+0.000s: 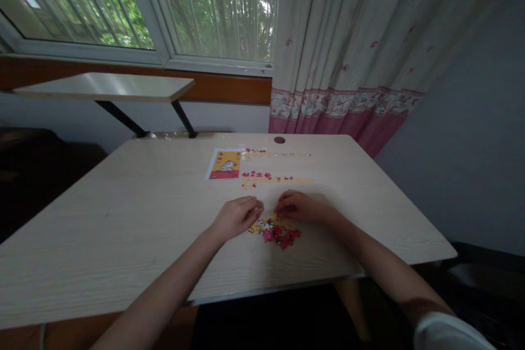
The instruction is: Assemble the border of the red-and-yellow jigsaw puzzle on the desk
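Puzzle pieces [279,236] heaped between left hand [240,214] and right hand [298,206], slightly to the near side of both, hands curled narrow, any hold impossible to tell.

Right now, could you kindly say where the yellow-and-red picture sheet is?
In the head view, the picture sheet lies on the pale wooden desk, left of the rows of red-and-yellow puzzle pieces.

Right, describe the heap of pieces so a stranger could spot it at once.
On the pale tabletop before the window, find the person's left hand and right hand. Between them and nearer the camera lies the heap of small red, yellow and white pieces, jumbled and overlapping, unlike the spaced rows farther back.
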`<state>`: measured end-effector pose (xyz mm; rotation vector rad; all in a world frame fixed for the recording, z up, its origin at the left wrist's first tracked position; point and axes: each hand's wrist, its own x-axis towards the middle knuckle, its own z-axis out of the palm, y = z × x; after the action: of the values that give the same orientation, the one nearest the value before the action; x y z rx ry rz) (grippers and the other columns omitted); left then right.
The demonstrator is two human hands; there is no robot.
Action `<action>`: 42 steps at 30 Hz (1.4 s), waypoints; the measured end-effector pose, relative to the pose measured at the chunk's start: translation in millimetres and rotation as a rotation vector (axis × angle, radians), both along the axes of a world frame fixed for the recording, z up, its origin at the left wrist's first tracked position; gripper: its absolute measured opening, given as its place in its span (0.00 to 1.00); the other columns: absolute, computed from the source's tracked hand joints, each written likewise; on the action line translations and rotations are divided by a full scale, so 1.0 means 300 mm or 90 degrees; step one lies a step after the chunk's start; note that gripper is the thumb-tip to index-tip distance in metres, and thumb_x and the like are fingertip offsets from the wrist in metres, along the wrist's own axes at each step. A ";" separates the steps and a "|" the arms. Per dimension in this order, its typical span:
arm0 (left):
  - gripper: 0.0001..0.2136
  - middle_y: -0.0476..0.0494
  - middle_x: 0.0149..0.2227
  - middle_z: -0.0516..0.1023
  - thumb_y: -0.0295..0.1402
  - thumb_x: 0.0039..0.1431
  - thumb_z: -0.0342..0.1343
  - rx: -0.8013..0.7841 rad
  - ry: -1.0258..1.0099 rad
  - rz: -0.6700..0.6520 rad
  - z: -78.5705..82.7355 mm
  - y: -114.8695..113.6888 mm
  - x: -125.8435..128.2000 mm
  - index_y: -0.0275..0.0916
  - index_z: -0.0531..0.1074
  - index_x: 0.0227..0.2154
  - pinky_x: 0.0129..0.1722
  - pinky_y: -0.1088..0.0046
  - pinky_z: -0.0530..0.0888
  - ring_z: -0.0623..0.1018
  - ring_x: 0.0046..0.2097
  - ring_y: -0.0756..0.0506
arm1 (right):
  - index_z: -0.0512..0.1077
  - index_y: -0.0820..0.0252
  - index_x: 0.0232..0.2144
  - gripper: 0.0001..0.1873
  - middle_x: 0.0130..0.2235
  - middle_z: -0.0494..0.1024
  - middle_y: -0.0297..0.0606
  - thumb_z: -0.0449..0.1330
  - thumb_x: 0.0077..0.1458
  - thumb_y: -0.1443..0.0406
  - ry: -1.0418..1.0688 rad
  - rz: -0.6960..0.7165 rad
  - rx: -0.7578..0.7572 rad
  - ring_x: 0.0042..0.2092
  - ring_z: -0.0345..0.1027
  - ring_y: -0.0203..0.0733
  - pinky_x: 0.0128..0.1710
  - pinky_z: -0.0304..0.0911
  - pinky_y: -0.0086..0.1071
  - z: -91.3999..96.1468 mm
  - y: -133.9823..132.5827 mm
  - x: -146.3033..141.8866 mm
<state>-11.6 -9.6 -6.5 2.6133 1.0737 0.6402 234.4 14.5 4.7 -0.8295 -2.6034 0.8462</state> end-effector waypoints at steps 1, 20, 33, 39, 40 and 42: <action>0.10 0.45 0.33 0.73 0.34 0.63 0.44 0.001 0.000 -0.008 0.004 -0.003 0.003 0.39 0.70 0.38 0.36 0.73 0.70 0.73 0.36 0.48 | 0.75 0.58 0.37 0.09 0.37 0.73 0.38 0.58 0.54 0.69 0.002 0.001 -0.005 0.40 0.67 0.36 0.44 0.62 0.30 0.000 0.003 0.001; 0.13 0.41 0.36 0.68 0.37 0.63 0.46 -0.001 0.011 -0.097 0.015 -0.021 0.035 0.39 0.73 0.41 0.40 0.68 0.68 0.68 0.39 0.45 | 0.73 0.60 0.34 0.09 0.34 0.73 0.35 0.63 0.48 0.64 0.010 -0.073 -0.062 0.36 0.65 0.36 0.38 0.62 0.30 0.004 0.013 0.026; 0.06 0.46 0.28 0.73 0.34 0.57 0.54 -0.072 -0.200 -0.012 0.016 -0.008 0.048 0.38 0.73 0.29 0.35 0.71 0.68 0.71 0.34 0.48 | 0.72 0.58 0.38 0.10 0.31 0.74 0.33 0.60 0.51 0.64 0.142 -0.131 -0.117 0.29 0.65 0.31 0.30 0.61 0.26 -0.017 -0.044 -0.062; 0.03 0.48 0.28 0.73 0.30 0.55 0.55 -0.083 -0.205 -0.030 0.012 -0.006 0.050 0.38 0.72 0.28 0.36 0.72 0.67 0.71 0.34 0.49 | 0.71 0.58 0.36 0.11 0.28 0.75 0.31 0.63 0.47 0.65 0.207 -0.200 -0.117 0.30 0.67 0.32 0.32 0.61 0.26 -0.015 -0.048 -0.095; 0.03 0.48 0.28 0.73 0.30 0.55 0.55 -0.080 -0.206 -0.028 0.011 -0.006 0.050 0.38 0.72 0.28 0.36 0.72 0.67 0.71 0.33 0.49 | 0.71 0.59 0.36 0.12 0.27 0.75 0.31 0.64 0.47 0.65 0.208 -0.199 -0.123 0.29 0.67 0.32 0.32 0.61 0.26 -0.015 -0.048 -0.098; 0.03 0.48 0.27 0.72 0.30 0.54 0.55 -0.076 -0.204 -0.025 0.010 -0.007 0.052 0.38 0.72 0.28 0.35 0.72 0.67 0.70 0.33 0.49 | 0.72 0.58 0.37 0.13 0.27 0.75 0.31 0.64 0.46 0.64 0.214 -0.206 -0.135 0.29 0.68 0.32 0.31 0.61 0.26 -0.020 -0.047 -0.104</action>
<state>4.2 -11.7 -3.4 2.3227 0.9284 0.9167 203.2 0.3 -1.3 -1.0291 -2.0464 1.0692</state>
